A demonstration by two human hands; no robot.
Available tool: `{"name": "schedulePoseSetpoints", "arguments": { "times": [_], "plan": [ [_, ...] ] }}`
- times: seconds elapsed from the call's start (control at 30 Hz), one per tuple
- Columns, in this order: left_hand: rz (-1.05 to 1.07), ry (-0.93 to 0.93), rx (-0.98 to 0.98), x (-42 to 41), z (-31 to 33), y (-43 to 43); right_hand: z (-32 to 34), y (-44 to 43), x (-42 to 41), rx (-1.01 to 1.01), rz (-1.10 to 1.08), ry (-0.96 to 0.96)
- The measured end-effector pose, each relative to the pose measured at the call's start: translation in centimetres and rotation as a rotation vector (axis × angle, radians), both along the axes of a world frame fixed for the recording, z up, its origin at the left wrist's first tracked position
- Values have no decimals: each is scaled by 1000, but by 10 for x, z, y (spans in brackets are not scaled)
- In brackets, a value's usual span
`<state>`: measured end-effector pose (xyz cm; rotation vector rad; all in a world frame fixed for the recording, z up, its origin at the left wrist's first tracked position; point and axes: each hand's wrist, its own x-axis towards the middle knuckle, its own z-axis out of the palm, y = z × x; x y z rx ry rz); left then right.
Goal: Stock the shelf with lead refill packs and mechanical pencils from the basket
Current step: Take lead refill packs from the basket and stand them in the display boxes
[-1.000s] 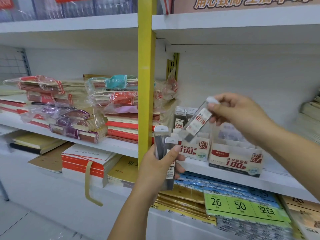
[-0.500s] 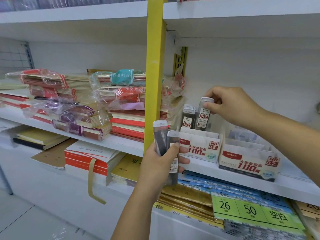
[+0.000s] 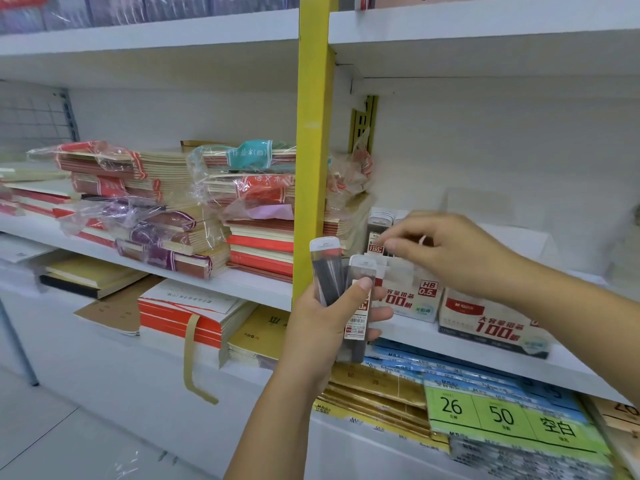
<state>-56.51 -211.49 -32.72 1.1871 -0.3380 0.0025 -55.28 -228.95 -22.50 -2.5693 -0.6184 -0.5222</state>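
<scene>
The left hand (image 3: 325, 323) gripped two packs (image 3: 325, 275) beside the box (image 3: 414, 297); the right hand (image 3: 457, 254) hovered loose, empty, above it. Mid-stocking, I reckoned; next, pinch a pack.

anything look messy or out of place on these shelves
Yes. A tan paper strap hangs loose off the red-edged stack on the lower left shelf, dangling past the shelf edge. The plastic wrap on the notebook bundles above is loose and crumpled. The shelved lead refill packs stand upright.

Your white shelf (image 3: 467, 353) carries two display boxes (image 3: 491, 323) on the right, upright lead refill packs (image 3: 379, 230) in the left one; wrapped notebook stacks (image 3: 263, 237) lie farther left.
</scene>
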Motion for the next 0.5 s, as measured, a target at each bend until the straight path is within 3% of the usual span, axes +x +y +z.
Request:
{"name": "schedulePoseSetpoints", "arguments": {
  "times": [0.1, 0.3, 0.5],
  "plan": [
    [-35, -6, -11, -3, 2, -2, -9, 6, -14, 106, 94, 152],
    [-151, -28, -7, -10, 1, -4, -6, -5, -16, 404, 5, 156],
    [-173, -43, 23, -6, -4, -6, -1, -18, -18, 508, -31, 162]
  ]
}}
